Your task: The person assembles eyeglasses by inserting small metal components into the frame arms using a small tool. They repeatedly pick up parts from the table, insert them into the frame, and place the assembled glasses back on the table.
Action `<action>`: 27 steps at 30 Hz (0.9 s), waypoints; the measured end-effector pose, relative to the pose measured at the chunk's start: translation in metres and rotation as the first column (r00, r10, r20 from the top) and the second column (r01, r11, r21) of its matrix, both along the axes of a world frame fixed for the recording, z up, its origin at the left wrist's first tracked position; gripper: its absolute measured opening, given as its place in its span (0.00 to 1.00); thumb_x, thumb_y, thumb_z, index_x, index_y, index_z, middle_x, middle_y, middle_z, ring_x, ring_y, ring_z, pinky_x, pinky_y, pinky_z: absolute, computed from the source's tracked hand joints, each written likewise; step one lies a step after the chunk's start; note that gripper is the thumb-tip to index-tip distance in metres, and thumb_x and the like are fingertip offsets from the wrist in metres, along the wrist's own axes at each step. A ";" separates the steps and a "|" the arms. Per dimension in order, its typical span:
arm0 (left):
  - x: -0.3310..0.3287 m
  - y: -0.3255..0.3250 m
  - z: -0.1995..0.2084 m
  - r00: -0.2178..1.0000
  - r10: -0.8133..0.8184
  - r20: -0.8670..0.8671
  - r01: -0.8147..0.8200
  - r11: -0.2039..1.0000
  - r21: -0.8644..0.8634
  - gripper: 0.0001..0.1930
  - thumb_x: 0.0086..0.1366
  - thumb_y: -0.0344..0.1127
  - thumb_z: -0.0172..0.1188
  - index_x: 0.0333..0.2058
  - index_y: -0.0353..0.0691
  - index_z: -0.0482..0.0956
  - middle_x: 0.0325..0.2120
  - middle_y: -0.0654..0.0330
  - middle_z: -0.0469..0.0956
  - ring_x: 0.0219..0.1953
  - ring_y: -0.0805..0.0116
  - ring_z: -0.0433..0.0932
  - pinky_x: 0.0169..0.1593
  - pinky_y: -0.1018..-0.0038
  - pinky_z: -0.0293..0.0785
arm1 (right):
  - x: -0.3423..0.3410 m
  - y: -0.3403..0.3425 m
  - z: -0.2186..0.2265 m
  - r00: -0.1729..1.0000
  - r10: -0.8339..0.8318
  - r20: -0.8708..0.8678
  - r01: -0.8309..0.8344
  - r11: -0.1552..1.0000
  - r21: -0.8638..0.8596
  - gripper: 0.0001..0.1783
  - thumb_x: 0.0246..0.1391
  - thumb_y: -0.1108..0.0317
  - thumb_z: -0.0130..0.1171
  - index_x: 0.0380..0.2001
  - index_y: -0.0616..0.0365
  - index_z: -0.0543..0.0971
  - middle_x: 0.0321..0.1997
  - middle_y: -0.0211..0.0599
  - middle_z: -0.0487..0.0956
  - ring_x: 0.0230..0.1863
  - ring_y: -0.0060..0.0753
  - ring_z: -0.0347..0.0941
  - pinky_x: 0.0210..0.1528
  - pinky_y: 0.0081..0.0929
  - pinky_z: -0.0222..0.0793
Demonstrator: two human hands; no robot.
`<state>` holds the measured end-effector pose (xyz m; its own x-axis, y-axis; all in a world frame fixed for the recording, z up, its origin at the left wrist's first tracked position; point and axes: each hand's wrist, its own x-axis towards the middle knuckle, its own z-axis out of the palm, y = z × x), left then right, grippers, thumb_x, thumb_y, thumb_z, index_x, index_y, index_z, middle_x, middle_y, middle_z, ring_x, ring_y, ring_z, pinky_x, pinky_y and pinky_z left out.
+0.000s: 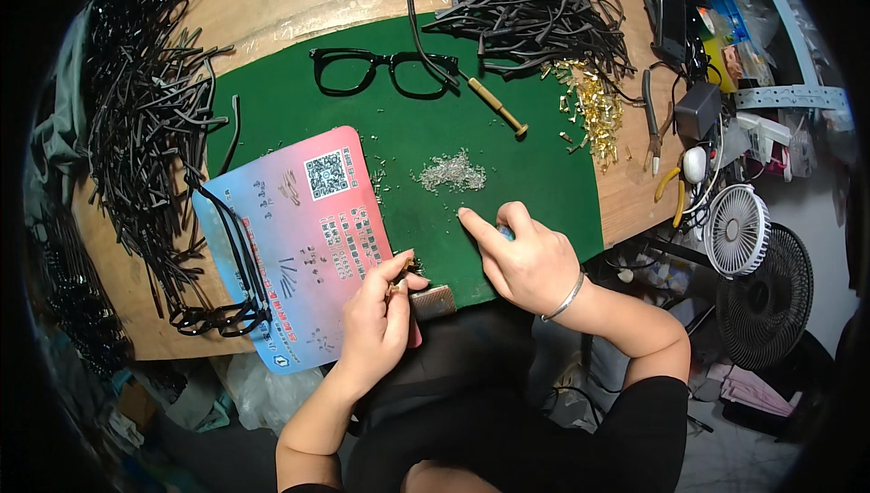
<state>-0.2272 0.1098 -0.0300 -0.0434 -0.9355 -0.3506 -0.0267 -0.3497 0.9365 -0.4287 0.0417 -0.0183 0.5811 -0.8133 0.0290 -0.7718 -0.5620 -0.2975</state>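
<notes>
My left hand (pixel 376 316) is closed in a pinch at the mat's front edge, with a small gold-coloured metal piece (pixel 410 264) at the fingertips. Over the green mat (pixel 544 176), my right hand (pixel 533 257) stretches its index finger down to the surface. Its other fingers curl round something with a blue bit showing; the rest is hidden. Just beyond that fingertip lies a heap of tiny silver screws (pixel 453 172). Farther back are a black glasses frame (pixel 343 73) without temples, a loose black temple (pixel 415 26) and a brass-handled screwdriver (pixel 497 107).
Piles of dark temples (pixel 535 17) lie at the back and left. Small gold pieces (pixel 594 112) are heaped at the right. A printed pink-and-blue sheet (pixel 290 239) carries black glasses (pixel 222 319). Pliers (pixel 671 189) and a white fan (pixel 737 230) sit right.
</notes>
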 end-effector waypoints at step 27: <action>0.002 0.006 -0.008 0.963 0.121 0.241 -0.072 0.977 -0.203 0.14 0.63 0.22 0.46 0.47 0.30 0.69 0.36 0.52 0.78 0.37 0.68 0.78 0.41 0.75 0.73 | 0.042 0.008 0.024 0.947 0.080 0.311 -0.232 0.840 0.491 0.16 0.54 0.69 0.51 0.47 0.53 0.69 0.30 0.42 0.67 0.18 0.41 0.71 0.20 0.31 0.73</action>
